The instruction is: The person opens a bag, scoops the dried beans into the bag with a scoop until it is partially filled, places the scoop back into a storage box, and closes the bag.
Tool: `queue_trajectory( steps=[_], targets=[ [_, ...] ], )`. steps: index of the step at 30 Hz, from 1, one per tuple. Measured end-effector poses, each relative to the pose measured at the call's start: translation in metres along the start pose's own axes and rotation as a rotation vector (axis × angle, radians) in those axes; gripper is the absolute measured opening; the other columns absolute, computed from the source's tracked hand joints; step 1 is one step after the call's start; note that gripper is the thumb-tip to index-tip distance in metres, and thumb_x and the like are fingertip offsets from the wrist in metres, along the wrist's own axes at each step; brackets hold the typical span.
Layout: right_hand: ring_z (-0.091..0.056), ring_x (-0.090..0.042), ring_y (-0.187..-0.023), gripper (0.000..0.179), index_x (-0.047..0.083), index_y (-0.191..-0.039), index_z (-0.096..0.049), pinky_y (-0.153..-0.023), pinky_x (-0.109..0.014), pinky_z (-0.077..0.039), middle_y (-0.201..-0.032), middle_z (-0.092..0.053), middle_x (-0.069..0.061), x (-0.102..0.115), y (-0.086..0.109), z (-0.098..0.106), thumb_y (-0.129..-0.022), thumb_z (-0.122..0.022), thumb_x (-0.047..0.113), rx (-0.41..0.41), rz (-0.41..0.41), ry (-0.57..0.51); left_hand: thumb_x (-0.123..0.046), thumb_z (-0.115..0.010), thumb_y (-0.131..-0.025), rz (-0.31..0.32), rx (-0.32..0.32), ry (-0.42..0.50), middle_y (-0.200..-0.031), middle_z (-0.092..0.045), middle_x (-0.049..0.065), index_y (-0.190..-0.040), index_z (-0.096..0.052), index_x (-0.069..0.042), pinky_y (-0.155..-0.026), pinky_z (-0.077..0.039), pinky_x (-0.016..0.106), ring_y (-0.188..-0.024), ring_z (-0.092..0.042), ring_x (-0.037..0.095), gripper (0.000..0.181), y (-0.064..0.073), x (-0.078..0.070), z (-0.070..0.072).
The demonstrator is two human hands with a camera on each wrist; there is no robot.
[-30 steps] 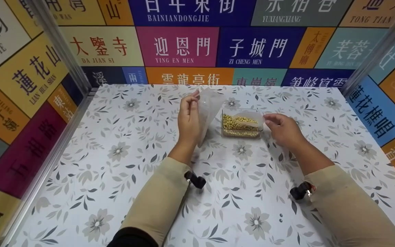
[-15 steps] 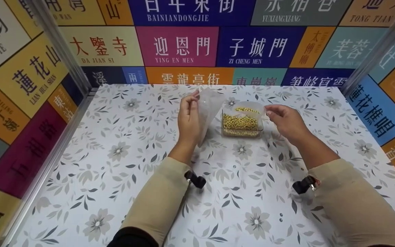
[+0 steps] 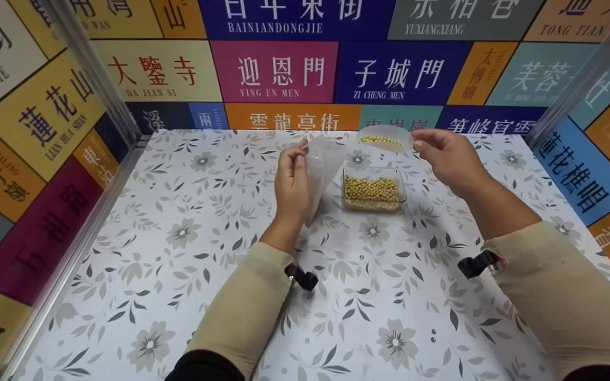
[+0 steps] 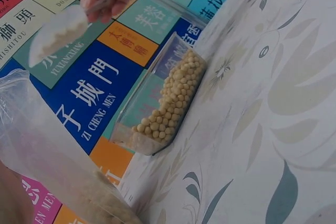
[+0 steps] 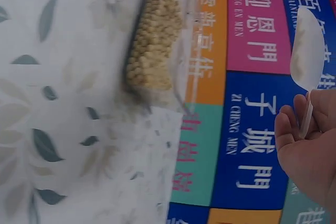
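Observation:
My left hand (image 3: 291, 185) holds a clear plastic bag (image 3: 324, 161) upright on the table. Pale round beans (image 4: 105, 200) show through the lower part of the bag in the left wrist view. Between my hands stands a clear rectangular container (image 3: 401, 197), partly filled with yellow soybeans (image 3: 371, 189). My right hand (image 3: 450, 159) pinches the handle of a translucent scoop (image 5: 310, 45), raised above and behind the container. A small heap of soybeans (image 3: 382, 141) lies in the scoop.
A white table (image 3: 178, 280) with a grey flower and leaf print lies under everything. Colourful sign-printed panels (image 3: 273, 71) rise behind it and on both sides, with metal posts (image 3: 98, 69) at the corners.
My right hand has lifted the scoop out of the container, up and away, with soybeans in it. The left hand and the bag have stayed put.

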State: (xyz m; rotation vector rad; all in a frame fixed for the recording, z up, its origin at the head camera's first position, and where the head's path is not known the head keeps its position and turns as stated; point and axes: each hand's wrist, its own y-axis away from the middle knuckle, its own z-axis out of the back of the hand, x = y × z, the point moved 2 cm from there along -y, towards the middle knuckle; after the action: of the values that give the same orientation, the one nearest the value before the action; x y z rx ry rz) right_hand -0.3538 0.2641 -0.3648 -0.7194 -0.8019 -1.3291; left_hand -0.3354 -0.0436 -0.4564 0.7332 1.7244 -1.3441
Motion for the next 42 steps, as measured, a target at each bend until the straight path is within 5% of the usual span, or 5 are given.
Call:
queue_trajectory(
  steps=[13, 19, 30, 42],
  targets=[
    [-0.060, -0.036, -0.139, 0.044, 0.017, -0.154, -0.064, -0.114, -0.058, -0.053, -0.161, -0.057, -0.010, 0.073, 0.003, -0.014, -0.118, -0.052, 0.039, 0.065, 0.164, 0.361, -0.009, -0.043, -0.117, -0.015, -0.002, 0.003, -0.156, -0.066, 0.013, -0.120, -0.058, 0.000, -0.128, -0.046, 0.033, -0.145, -0.062, 0.025, 0.018, 0.000, 0.001, 0.000],
    [-0.063, -0.036, -0.139, 0.041, 0.012, -0.152, -0.065, -0.115, -0.054, -0.055, -0.156, -0.059, -0.010, 0.090, 0.000, -0.021, -0.118, -0.053, 0.032, 0.063, 0.216, 0.432, -0.008, -0.042, -0.117, -0.009, -0.004, 0.006, -0.157, -0.065, 0.018, -0.120, -0.058, 0.000, -0.128, -0.047, 0.032, -0.147, -0.062, 0.027, 0.018, 0.000, 0.001, -0.001],
    [-0.066, -0.038, -0.135, 0.037, 0.007, -0.147, -0.068, -0.116, -0.055, -0.055, -0.151, -0.062, -0.014, 0.087, -0.001, -0.021, -0.116, -0.056, 0.024, 0.035, 0.281, 0.405, -0.007, -0.041, -0.118, -0.014, 0.001, 0.012, -0.156, -0.064, 0.018, -0.120, -0.057, 0.001, -0.129, -0.045, 0.033, -0.148, -0.061, 0.028, 0.018, -0.001, 0.003, 0.000],
    [-0.062, -0.037, -0.132, 0.043, 0.012, -0.152, -0.064, -0.110, -0.057, -0.055, -0.158, -0.057, -0.014, 0.058, 0.003, -0.004, -0.118, -0.052, 0.034, -0.008, 0.202, 0.349, -0.010, -0.042, -0.118, 0.006, -0.006, 0.000, -0.156, -0.066, 0.010, -0.120, -0.058, -0.003, -0.130, -0.044, 0.033, -0.146, -0.061, 0.023, 0.018, -0.001, 0.002, 0.000]
  ],
)
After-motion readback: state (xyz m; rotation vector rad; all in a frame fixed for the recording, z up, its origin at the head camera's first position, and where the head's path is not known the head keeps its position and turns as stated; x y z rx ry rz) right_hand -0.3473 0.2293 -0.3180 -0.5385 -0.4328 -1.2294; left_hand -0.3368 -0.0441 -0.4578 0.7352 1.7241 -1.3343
